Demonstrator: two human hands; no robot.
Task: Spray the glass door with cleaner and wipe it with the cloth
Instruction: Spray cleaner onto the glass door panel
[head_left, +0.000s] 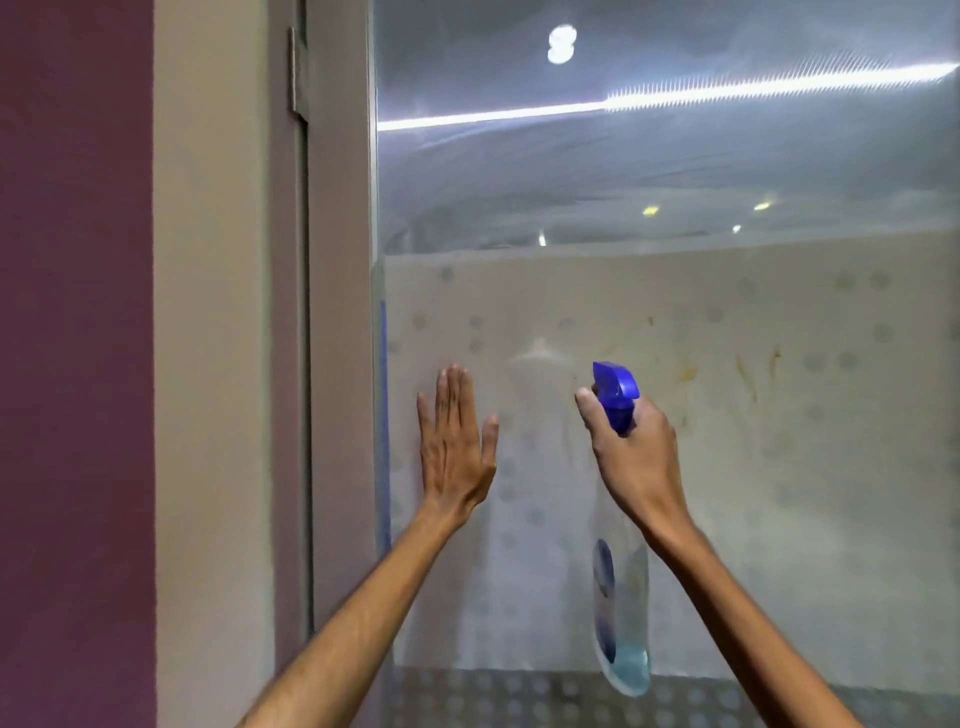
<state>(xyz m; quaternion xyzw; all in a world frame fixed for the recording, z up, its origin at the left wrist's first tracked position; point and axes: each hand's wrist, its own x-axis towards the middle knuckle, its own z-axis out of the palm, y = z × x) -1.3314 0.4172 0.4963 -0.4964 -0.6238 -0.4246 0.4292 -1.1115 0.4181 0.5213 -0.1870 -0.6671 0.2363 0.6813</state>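
Both arms are up in front of the glass door, which fills the right side of the view. Its upper part is clear and throws back reflections of a bright light strip; the lower part is frosted with a pattern of pale dots. There are yellowish-brown smears on the frosted band, over to the right of the hands.

The left hand is flat and open, fingers straight and close together, pointing up, thumb out to the side. It holds nothing, and the palm faces the glass near the door's left edge; it looks pressed against the pane, though I can't be sure it touches.

The right hand is wrapped around the neck of the spray bottle, just under the blue trigger head. One finger reaches forward beside the trigger. The nozzle points at the glass. The bottle is clear and hangs down below the hand, tilted slightly, with only a little pale blue liquid sitting at the bottom.

To the left of the glass runs a grey door frame with a hinge near the top, then a beige wall strip and a purple wall beyond. A thin blue strip runs down the glass edge beside the left hand.
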